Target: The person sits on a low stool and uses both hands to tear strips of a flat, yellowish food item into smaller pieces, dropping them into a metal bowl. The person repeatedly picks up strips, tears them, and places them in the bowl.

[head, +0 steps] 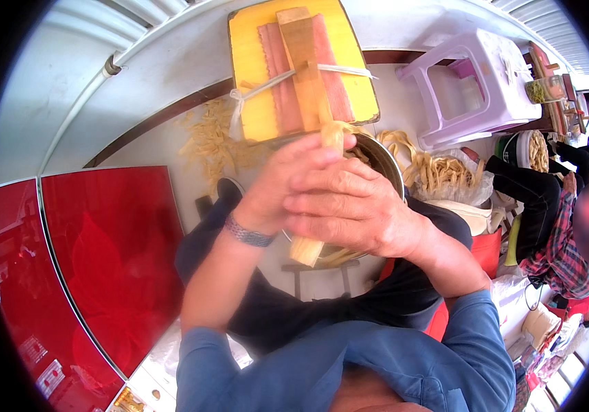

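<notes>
A flat pale-yellow fibre strip (305, 251) is pressed between my two hands. Its lower end hangs out beneath them, and its upper part bends over past the fingertips towards a wooden slat. My left hand (268, 190), with a metal band at the wrist, lies behind and partly covered. Across it rests my right hand (351, 206), fingers extended together. Under both is a round metal pot (396, 162) holding more strip, mostly hidden. Just beyond, the wooden slat (299, 67) lies over a red cloth (333, 77), tied with white cord to a yellow board (250, 51).
Yellow scraps (214, 134) litter the floor at left, beside red glossy panels (119, 257). A lilac plastic stool (510, 77) stands at upper right. Coiled strips (443, 172) lie in a plastic bag. Farther right sits another person (565, 247) near a bucket of strips (536, 149).
</notes>
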`<state>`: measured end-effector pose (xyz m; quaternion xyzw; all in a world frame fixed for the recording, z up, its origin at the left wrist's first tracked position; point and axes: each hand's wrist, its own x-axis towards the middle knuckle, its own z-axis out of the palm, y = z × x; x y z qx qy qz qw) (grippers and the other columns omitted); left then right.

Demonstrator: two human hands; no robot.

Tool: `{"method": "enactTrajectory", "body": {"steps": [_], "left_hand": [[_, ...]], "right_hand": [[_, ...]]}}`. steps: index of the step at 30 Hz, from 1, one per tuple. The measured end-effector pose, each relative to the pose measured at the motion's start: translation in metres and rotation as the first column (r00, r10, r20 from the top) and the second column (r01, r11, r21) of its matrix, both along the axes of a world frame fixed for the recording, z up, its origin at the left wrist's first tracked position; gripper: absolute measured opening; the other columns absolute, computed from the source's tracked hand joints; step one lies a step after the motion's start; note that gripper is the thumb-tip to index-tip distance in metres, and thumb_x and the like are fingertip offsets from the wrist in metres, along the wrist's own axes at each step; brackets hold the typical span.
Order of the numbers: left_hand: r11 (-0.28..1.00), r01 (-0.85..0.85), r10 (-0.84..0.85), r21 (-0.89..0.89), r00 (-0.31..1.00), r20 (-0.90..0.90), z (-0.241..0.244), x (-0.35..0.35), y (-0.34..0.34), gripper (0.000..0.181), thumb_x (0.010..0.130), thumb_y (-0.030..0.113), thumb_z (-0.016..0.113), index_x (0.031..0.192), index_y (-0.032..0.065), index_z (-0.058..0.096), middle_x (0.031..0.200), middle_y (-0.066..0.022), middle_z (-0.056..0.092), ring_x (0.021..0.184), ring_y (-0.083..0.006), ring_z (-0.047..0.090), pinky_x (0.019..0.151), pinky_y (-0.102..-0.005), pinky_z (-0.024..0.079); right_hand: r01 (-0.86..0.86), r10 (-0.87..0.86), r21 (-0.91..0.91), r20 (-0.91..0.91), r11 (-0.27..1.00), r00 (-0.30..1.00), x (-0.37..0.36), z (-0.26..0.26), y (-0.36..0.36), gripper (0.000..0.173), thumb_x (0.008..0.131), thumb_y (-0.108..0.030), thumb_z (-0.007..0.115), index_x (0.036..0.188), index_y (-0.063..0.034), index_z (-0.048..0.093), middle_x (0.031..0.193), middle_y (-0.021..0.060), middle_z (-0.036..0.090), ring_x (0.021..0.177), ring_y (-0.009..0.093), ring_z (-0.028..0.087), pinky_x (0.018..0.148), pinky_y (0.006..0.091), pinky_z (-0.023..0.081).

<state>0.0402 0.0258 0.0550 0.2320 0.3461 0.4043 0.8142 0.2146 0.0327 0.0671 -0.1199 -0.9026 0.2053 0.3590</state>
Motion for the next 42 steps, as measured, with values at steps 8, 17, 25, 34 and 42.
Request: {"method": "enactTrajectory", "body": {"steps": [8, 17, 25, 34, 42], "left_hand": [[0.997, 0.064, -0.058, 0.045, 0.99, -0.128, -0.013, -0.01, -0.004, 0.036, 0.099, 0.015, 0.061, 0.13, -0.0011, 0.056, 0.115, -0.0047, 0.064, 0.097, -0.0104, 0.063, 0.087, -0.0252, 0.052], [0.721, 0.498, -0.009, 0.482, 0.702, -0.712, -0.011, -0.015, -0.015, 0.016, 0.093, 0.005, 0.064, 0.108, 0.0015, 0.066, 0.099, -0.0103, 0.069, 0.092, -0.0206, 0.066, 0.083, -0.0311, 0.051], [0.664, 0.418, 0.372, 0.62, 0.535, -0.759, -0.017, -0.024, -0.012, 0.023, 0.09, -0.002, 0.057, 0.113, 0.0024, 0.06, 0.101, -0.0141, 0.058, 0.096, -0.0305, 0.061, 0.086, -0.0366, 0.049], [0.691, 0.479, 0.24, 0.542, 0.555, -0.796, -0.025, -0.029, -0.014, 0.023, 0.094, 0.004, 0.053, 0.116, -0.0011, 0.056, 0.111, -0.0181, 0.06, 0.1, -0.0335, 0.062, 0.087, -0.0384, 0.051], [0.998, -0.031, 0.043, 0.049, 0.962, -0.271, -0.016, -0.028, -0.013, 0.019, 0.103, 0.009, 0.051, 0.119, -0.0017, 0.056, 0.102, -0.0058, 0.064, 0.087, -0.0124, 0.063, 0.079, -0.027, 0.053]], "right_hand": [[-0.084, 0.044, -0.311, -0.134, 0.947, 0.99, 0.0, 0.003, 0.004, 0.023, 0.084, -0.014, 0.069, 0.104, -0.0048, 0.072, 0.1, 0.0092, 0.072, 0.103, 0.029, 0.067, 0.089, 0.0425, 0.052], [0.326, -0.345, -0.58, 0.082, 0.746, 0.935, -0.004, -0.018, 0.009, 0.026, 0.102, -0.021, 0.055, 0.091, 0.0011, 0.062, 0.08, 0.0165, 0.059, 0.078, 0.038, 0.059, 0.073, 0.0435, 0.049], [0.369, -0.078, -0.886, 0.362, 0.282, 0.929, 0.005, -0.034, 0.017, 0.045, 0.106, -0.035, 0.039, 0.105, 0.0012, 0.066, 0.086, 0.0093, 0.068, 0.078, 0.016, 0.061, 0.074, 0.0316, 0.049], [0.145, -0.082, -0.966, 0.166, -0.215, 0.983, 0.002, -0.044, 0.015, 0.031, 0.105, -0.033, 0.048, 0.098, -0.0045, 0.06, 0.069, -0.0036, 0.052, 0.061, 0.006, 0.047, 0.052, 0.0229, 0.035], [0.083, -0.224, -0.961, 0.022, 0.266, 0.974, 0.006, -0.039, 0.017, 0.028, 0.095, -0.028, 0.071, 0.107, -0.0035, 0.068, 0.082, -0.0051, 0.062, 0.072, 0.003, 0.049, 0.062, 0.0219, 0.042]]}}
